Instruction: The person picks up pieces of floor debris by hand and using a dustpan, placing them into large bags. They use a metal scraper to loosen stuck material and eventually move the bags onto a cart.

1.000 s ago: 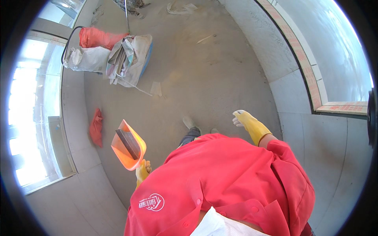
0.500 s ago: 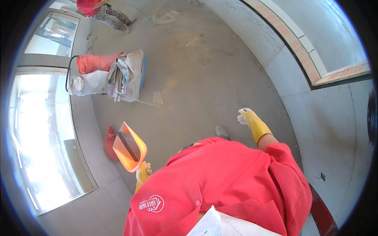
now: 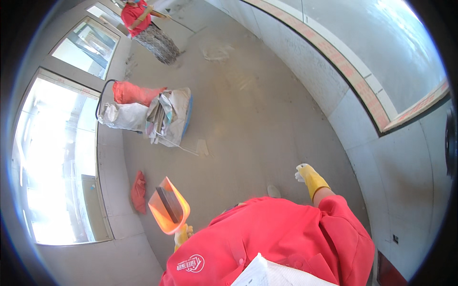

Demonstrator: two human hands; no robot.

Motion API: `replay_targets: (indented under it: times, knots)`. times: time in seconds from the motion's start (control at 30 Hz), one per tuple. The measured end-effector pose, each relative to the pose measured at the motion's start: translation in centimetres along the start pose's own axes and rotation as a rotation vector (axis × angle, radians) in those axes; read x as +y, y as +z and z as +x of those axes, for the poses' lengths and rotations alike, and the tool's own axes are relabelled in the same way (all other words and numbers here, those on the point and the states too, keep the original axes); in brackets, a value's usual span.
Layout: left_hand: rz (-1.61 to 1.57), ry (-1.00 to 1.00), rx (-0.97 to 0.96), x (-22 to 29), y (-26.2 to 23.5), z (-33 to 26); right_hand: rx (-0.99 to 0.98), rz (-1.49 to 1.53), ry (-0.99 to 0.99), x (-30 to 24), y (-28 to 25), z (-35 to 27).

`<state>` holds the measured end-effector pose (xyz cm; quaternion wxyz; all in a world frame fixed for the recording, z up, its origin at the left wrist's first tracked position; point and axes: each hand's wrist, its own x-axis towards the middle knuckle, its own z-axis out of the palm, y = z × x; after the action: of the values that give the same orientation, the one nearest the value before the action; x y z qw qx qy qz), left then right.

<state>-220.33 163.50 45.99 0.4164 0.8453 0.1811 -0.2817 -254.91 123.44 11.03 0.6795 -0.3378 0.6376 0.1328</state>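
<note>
The yellow-gloved left hand [image 3: 183,235] is partly covered by the red jacket [image 3: 281,229], its grip at the orange dustpan [image 3: 164,222] mostly hidden. The dark slab [image 3: 170,203] inside is too unclear to name. The jacket hides part of a pale shoe [image 3: 273,191]. The upper edge crops a co-worker [image 3: 137,20] at the head, the right rim a black object [image 3: 450,143]; glare blanks most of the nearest left window [image 3: 55,162]

Floor [image 3: 248,128]: grey-brown, dusty, paler patches mid-room. Crumpled whitish sheet [image 3: 218,51] toward far end. Flat pale scrap [image 3: 202,147] near blue-edged trolley [image 3: 191,113] — trolley bearing orange-red sack [image 3: 133,93], white sack [image 3: 121,117], bundle of flat scraps [image 3: 164,114]. Smaller red bag [image 3: 139,192] — on floor, beside window-side wall [image 3: 112,190].
</note>
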Motion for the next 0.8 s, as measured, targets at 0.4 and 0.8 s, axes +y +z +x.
replay_targets:
  times: [0.4, 0.8]
  knots:
    - [-0.209, -0.114, -0.053, -8.2, -13.0, 8.3, -0.024, -0.127, 0.024, -0.5, 11.5, -8.7]
    - [-0.328, -0.145, -0.16, -18.0, -25.6, 16.7, 0.001, -0.141, 0.014, 2.2, 24.5, -14.0]
